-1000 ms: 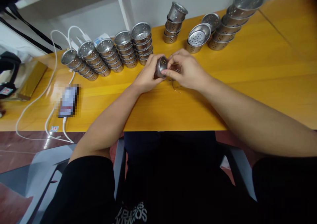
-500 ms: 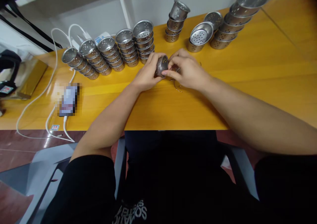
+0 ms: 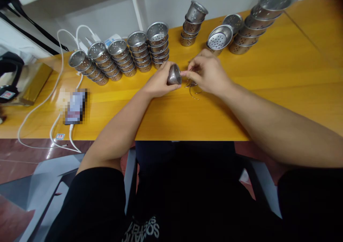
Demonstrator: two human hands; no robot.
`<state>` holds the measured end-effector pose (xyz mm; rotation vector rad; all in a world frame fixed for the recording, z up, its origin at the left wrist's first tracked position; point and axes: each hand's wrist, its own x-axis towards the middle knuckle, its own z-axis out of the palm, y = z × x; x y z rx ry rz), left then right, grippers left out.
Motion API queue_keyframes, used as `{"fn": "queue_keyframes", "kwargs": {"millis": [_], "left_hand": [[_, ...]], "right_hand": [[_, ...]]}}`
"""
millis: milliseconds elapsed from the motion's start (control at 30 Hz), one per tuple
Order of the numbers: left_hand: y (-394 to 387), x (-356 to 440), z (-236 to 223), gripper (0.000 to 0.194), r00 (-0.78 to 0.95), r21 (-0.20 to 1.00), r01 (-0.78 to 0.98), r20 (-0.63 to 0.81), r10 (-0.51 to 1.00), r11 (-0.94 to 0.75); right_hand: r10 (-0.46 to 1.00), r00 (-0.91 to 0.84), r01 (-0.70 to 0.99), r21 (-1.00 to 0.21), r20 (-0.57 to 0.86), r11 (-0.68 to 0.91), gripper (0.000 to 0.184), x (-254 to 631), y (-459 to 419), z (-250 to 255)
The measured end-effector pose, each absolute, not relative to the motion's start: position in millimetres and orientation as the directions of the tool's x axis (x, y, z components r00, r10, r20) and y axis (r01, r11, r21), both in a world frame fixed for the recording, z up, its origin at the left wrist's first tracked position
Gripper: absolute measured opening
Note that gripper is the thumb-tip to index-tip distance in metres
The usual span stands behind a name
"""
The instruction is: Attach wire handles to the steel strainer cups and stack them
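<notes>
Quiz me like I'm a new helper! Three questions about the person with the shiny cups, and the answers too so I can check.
1. Which hand is holding the metal cup?

2. Pick one. What is on the table close to the right hand?
A) a spoon
B) thin, curved wires
C) a pencil

3. True or false: the phone lies on the table, with a white cable at its near end.

Key:
1. The left hand.
2. B.
3. True.
</notes>
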<state>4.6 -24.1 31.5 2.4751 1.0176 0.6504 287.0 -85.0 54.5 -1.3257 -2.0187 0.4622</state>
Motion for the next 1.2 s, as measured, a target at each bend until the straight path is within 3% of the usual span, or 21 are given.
{"fn": "queue_keyframes", "kwargs": {"millis": [133, 300, 433, 533, 633, 800, 1000, 1100, 1200], "left_hand": [[-26, 1, 34, 0.078, 0.592, 0.526, 0.576, 0.259, 0.763, -0.625], [-28, 1, 31, 0.096, 0.573, 0.581, 0.572, 0.222, 0.789, -0.579], [-24, 0, 23, 0.098, 0.581, 0.610, 0.543, 0.222, 0.783, -0.576], [-21, -1, 21, 0.107, 0.587, 0.615, 0.528, 0.234, 0.775, -0.586], [-21, -3, 26, 0.108, 0.573, 0.577, 0.547, 0.270, 0.774, -0.606], [-24, -3, 34, 0.075, 0.486, 0.547, 0.579, 0.364, 0.794, -0.605], [-25, 4, 31, 0.022, 0.496, 0.558, 0.562, 0.363, 0.789, -0.610], [-32, 7, 35, 0.010, 0.528, 0.558, 0.553, 0.340, 0.778, -0.619], [-42, 10, 44, 0.017, 0.564, 0.542, 0.560, 0.305, 0.768, -0.627]], "right_hand": [[0.895, -0.303, 0.684, -0.579, 0.328, 0.444, 0.067, 307, -72, 51], [0.887, -0.421, 0.738, -0.497, 0.189, 0.457, 0.050, 327, -61, 45], [0.873, -0.406, 0.731, -0.477, 0.271, 0.488, 0.042, 324, -61, 42], [0.860, -0.369, 0.688, -0.519, 0.353, 0.508, 0.050, 319, -56, 36], [0.852, -0.421, 0.649, -0.553, 0.311, 0.523, 0.061, 315, -46, 29], [0.840, -0.500, 0.645, -0.557, 0.211, 0.523, 0.035, 324, -37, 31], [0.840, -0.529, 0.726, -0.446, 0.123, 0.523, 0.002, 345, -45, 55], [0.851, -0.523, 0.775, -0.389, 0.045, 0.497, 0.011, 352, -50, 67], [0.892, -0.452, 0.845, -0.312, 0.017, 0.434, 0.013, 356, -54, 73]]}}
